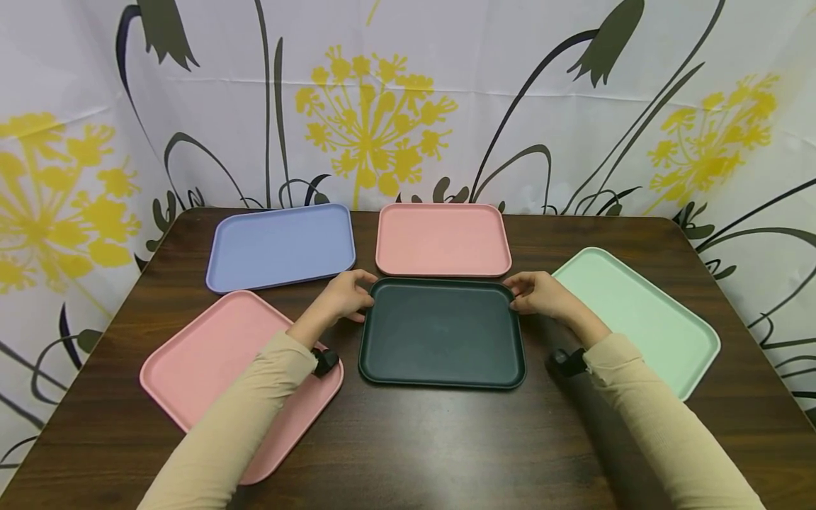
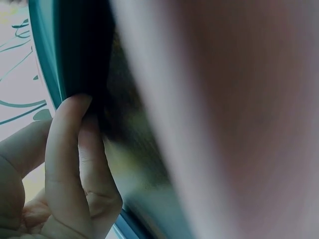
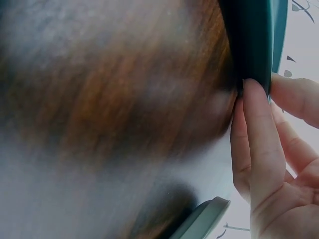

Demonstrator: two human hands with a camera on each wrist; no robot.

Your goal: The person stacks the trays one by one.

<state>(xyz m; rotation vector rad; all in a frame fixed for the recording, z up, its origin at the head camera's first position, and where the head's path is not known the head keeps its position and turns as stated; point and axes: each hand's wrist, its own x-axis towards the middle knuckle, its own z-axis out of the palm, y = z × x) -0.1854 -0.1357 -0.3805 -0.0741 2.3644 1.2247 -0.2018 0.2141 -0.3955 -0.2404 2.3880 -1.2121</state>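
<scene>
A dark green rectangular tray [image 1: 442,333] lies between both hands at the middle of the table in the head view. At its far left corner the left hand [image 1: 347,294] pinches the rim. The right hand [image 1: 538,294] pinches the opposite rim near the far right corner. In the left wrist view, fingers [image 2: 65,149] meet the tray's edge [image 2: 75,45], and a blurred pale shape covers the right half. The right wrist view has fingers [image 3: 259,134] under the tray's edge [image 3: 254,45] and another digit against its outer side.
Around the green tray on the dark wooden table [image 1: 408,446] lie a blue tray [image 1: 282,246] at far left, a pink tray [image 1: 443,239] behind, another pink tray [image 1: 217,354] under the left forearm, and a mint tray [image 1: 644,319] at right. A floral curtain [image 1: 408,106] hangs behind.
</scene>
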